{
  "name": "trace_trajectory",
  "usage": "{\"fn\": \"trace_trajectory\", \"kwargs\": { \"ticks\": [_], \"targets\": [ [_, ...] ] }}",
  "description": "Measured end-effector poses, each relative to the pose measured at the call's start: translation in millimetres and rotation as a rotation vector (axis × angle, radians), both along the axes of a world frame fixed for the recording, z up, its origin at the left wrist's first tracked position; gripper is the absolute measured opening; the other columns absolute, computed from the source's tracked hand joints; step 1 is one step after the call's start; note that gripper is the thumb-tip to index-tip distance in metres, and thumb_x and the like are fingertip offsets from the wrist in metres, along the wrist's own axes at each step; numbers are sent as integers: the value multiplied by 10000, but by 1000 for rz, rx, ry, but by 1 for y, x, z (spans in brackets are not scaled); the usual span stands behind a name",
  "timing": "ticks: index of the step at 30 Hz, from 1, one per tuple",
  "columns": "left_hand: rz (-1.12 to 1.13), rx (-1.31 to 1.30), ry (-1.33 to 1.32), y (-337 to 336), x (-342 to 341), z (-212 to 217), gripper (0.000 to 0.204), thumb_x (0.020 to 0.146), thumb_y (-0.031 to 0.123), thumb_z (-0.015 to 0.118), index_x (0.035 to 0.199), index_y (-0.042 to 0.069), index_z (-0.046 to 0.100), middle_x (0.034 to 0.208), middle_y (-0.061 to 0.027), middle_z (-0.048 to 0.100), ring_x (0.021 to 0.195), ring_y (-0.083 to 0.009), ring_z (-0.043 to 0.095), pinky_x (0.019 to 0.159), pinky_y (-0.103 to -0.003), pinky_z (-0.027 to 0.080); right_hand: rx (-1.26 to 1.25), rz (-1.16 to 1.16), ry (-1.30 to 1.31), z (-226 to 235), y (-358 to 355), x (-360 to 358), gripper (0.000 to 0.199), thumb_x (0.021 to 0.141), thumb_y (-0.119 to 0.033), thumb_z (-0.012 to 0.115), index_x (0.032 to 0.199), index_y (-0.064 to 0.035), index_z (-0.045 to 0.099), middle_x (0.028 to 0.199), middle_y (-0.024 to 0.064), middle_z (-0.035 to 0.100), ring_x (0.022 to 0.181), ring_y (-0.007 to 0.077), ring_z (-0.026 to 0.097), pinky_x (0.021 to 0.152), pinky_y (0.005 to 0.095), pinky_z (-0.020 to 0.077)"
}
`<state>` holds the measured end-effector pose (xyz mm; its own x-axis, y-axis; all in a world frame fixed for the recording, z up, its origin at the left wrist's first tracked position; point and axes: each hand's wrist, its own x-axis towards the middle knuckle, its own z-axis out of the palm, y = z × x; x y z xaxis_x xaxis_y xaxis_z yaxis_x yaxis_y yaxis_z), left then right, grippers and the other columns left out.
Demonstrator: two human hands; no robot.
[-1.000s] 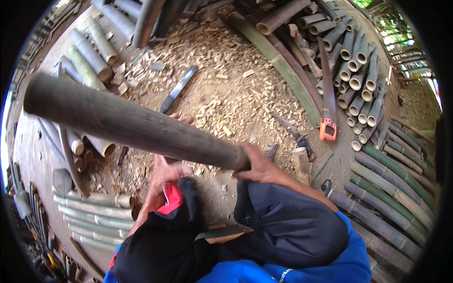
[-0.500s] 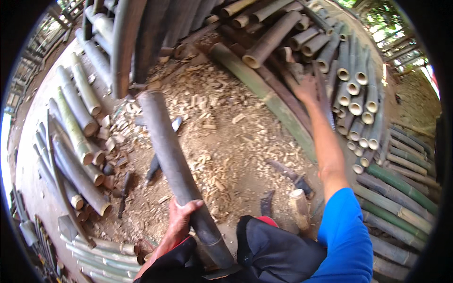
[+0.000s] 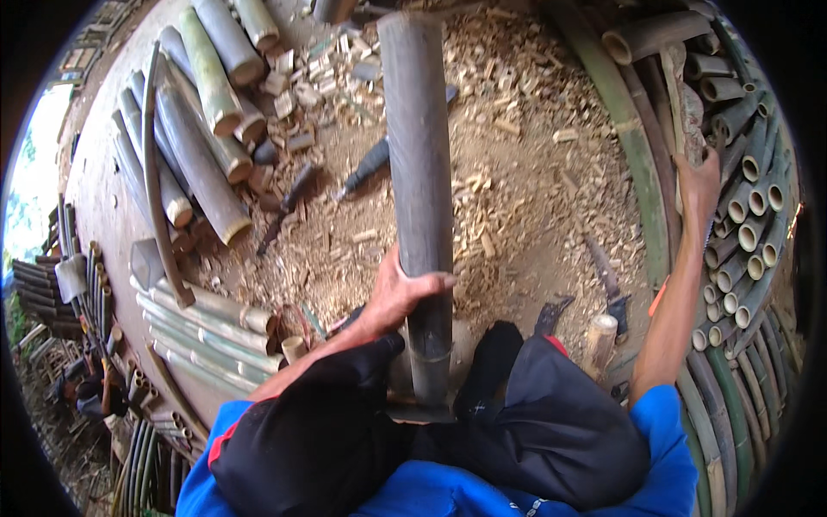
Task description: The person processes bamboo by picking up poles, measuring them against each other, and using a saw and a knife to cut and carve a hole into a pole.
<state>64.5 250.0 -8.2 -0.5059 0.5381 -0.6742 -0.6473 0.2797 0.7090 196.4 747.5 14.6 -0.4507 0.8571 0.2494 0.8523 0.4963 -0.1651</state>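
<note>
My left hand (image 3: 403, 291) is wrapped round a thick grey bamboo pole (image 3: 418, 146), thumb across its front. The pole stands between my legs, its lower end by my lap and its top pointing away from me. My right arm reaches out to the right. There my right hand (image 3: 696, 183) is closed on a long, pale, rough-edged wooden piece (image 3: 680, 108), whose exact kind I cannot make out. Beside that hand lie a long green bamboo length (image 3: 633, 129) and stacked cut bamboo tubes (image 3: 749, 202).
Wood chips (image 3: 517, 164) cover the ground ahead. A dark-handled tool (image 3: 369, 165), a long dark blade (image 3: 282, 211) and another blade (image 3: 603, 263) lie there. A short wooden stump (image 3: 600, 340) stands near my foot. Bamboo lengths (image 3: 194, 142) lie left; another person (image 3: 95, 392) is far left.
My view has shifted downward and right. My right hand, earlier reaching among the bamboo at the right, now holds the pale wooden piece. The left hand keeps its grip on the pole, which looks more upright.
</note>
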Motion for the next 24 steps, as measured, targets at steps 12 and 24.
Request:
{"fn": "trace_trajectory", "kwargs": {
  "ticks": [12,24],
  "targets": [
    [-403,-104,907,52,-130,137,924,567,369,818,1280,-148,539,1044,-268,692,943,-365,696,868,-423,558,-632,339,-107,-61,-226,17,941,827,-368,774,1524,21,276,1319,292,577,1173,418,610,1021,501,463],
    [-906,-353,1003,-115,-108,49,817,494,236,815,1271,57,639,1103,-166,650,1036,-391,659,913,-452,535,-967,176,-112,-27,-341,28,992,740,-451,815,1452,73,364,1137,334,668,1088,486,659,957,501,526]
  ]
}}
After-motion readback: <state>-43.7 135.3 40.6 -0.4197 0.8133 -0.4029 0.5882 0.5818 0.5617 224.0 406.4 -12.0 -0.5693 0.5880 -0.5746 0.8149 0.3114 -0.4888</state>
